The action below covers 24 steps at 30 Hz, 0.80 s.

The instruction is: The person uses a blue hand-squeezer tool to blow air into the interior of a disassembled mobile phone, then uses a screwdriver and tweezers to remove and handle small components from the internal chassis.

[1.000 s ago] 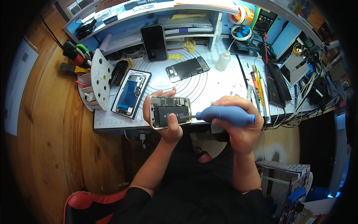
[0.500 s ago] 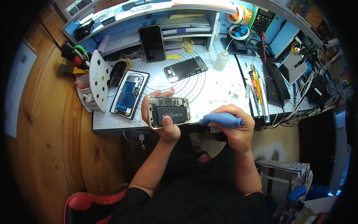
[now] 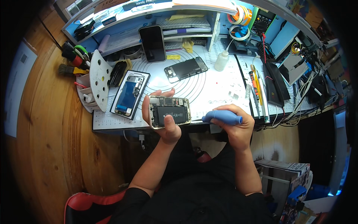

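Note:
My left hand [image 3: 170, 130] grips an opened phone body [image 3: 172, 113] by its edges, thumb in front and fingers behind. The black battery and the inner boards face up. To its right, my right hand [image 3: 241, 130] is closed round a blue rubber air blower [image 3: 226, 117], whose narrow end points toward the phone body without touching it. A removed phone screen [image 3: 185, 69] lies back side up on the mat beyond. At left, another screen assembly with a blue film [image 3: 128, 94] rests in a dark-edged tray.
A phone [image 3: 152, 43] leans upright at the back. Near it stands a white squeeze bottle [image 3: 221, 61]. Screwdrivers and tweezers [image 3: 258, 89] lie at right beside a black box [image 3: 275, 84] and tangled cables. A white tool holder [image 3: 100, 80] with brushes is at left.
The blower in my right hand has shifted slightly right and up, a little away from the phone body. My left hand and the phone body have barely moved.

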Tool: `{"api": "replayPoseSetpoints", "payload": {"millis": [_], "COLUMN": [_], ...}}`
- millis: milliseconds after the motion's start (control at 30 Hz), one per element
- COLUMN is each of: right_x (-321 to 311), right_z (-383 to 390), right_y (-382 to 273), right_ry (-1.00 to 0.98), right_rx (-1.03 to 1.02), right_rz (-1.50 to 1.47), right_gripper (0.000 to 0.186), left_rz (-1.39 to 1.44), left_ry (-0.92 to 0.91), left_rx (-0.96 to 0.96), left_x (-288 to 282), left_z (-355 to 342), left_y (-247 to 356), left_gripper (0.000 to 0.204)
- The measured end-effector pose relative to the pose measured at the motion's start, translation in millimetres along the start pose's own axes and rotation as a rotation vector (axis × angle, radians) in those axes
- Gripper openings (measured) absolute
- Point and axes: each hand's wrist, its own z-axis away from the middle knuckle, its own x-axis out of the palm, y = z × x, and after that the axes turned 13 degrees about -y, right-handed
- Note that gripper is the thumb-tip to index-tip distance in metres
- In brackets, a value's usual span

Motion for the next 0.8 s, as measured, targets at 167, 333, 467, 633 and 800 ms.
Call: {"api": "replayPoseSetpoints", "payload": {"millis": [167,333,467,633,800], "right_x": [-1,5,-4,0,-4], "right_z": [-2,-5,1,-3,-7], "right_y": [-1,-5,0,-9,2], "right_ry": [0.011,0.074,-0.012,0.015,-0.014], "right_rx": [0.004,0.024,0.010,-0.004,0.017], "right_rz": [0.039,-0.021,0.020,0.041,-0.013], "right_gripper": [0.032,0.032,0.036,0.038,0.039], "left_rz": [0.000,0.014,0.015,0.008,0.024], "left_ry": [0.001,0.004,0.010,-0.001,0.012], "left_rx": [0.001,0.014,-0.001,0.010,0.000], "left_x": [-1,0,0,-1,1], "left_z": [1,1,1,1,1], "left_y": [-1,-2,0,-2,-1], "left_gripper": [0.076,0.077,0.077,0.077,0.077]}}
